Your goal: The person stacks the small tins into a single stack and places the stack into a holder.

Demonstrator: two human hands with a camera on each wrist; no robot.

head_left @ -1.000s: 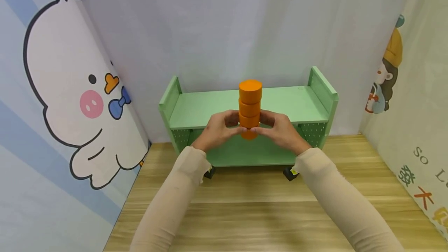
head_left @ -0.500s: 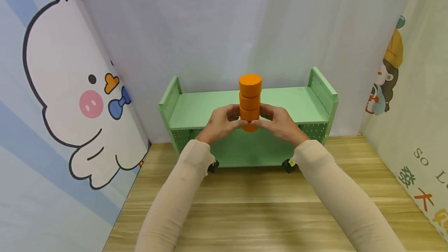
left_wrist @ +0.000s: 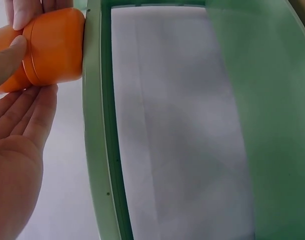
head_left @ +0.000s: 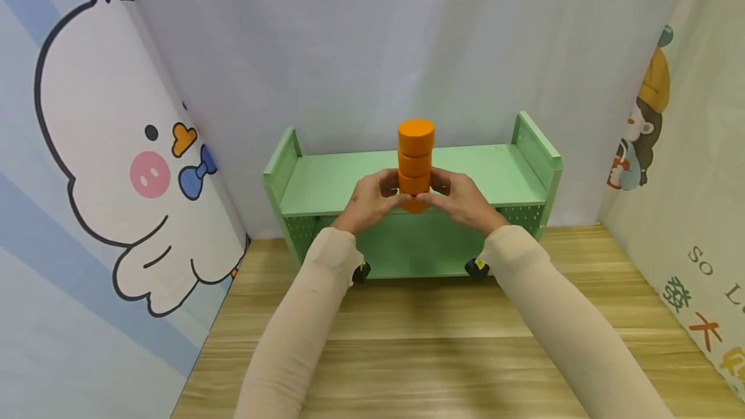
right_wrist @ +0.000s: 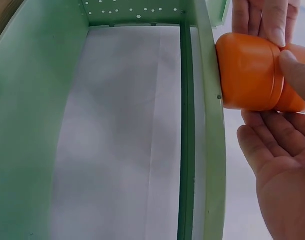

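My left hand (head_left: 372, 199) and right hand (head_left: 462, 199) hold an upright stack of several orange rounded cylinders (head_left: 415, 163) between them. Both thumbs meet near the seam above the lowest piece, and the fingers wrap the sides. In the head view, the stack's lower end overlaps the front edge of a green shelf's top board (head_left: 332, 176). Up close in the left wrist view, the bottom orange piece (left_wrist: 57, 47) is right at the board's edge. The right wrist view shows the same smooth, round-cornered piece (right_wrist: 247, 72) at the board, with fingers on both sides.
The green shelf unit has raised side panels (head_left: 538, 150) and a lower board (head_left: 419, 251) under the top one. It stands on a wood-grain table (head_left: 419, 354). A pale curtain (head_left: 279, 50) hangs behind, with a printed cartoon bird (head_left: 110, 115) at left.
Both hands have moved slightly forward and up in the head view, carrying the orange stack with them. Their hold looks the same, and the shelf has stayed in place.
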